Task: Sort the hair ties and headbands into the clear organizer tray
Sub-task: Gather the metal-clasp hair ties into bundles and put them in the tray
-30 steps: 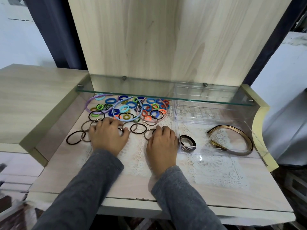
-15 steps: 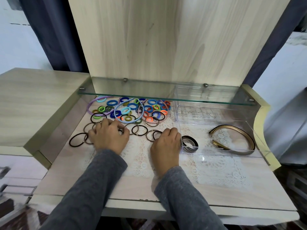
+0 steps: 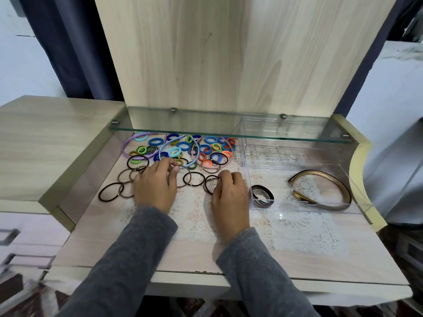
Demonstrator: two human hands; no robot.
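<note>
Thin black and brown hair ties (image 3: 111, 192) lie loose on the lace mat, in front of a pile of colourful hair ties (image 3: 206, 147). Purple (image 3: 126, 146) and light blue headbands (image 3: 195, 154) lie in that pile. My left hand (image 3: 155, 187) has its fingers curled and pinches a brown hair tie (image 3: 185, 177). My right hand (image 3: 230, 195) pinches a black hair tie (image 3: 209, 185) by its bead. The clear organizer tray (image 3: 306, 209) stands to the right. It holds a gold headband (image 3: 332, 179) and black ties (image 3: 262, 195) in a small front compartment.
A glass shelf (image 3: 229, 131) hangs low over the back of the desk, above the pile and the tray's rear compartments. An upright wooden panel (image 3: 229, 53) closes the back. A raised cabinet top (image 3: 45, 138) borders the left, and a curved yellow edge (image 3: 359, 170) the right.
Both hands lay flatter over the ties before; now their fingers have curled in and closed on single ties. My right hand has edged slightly toward the tray.
</note>
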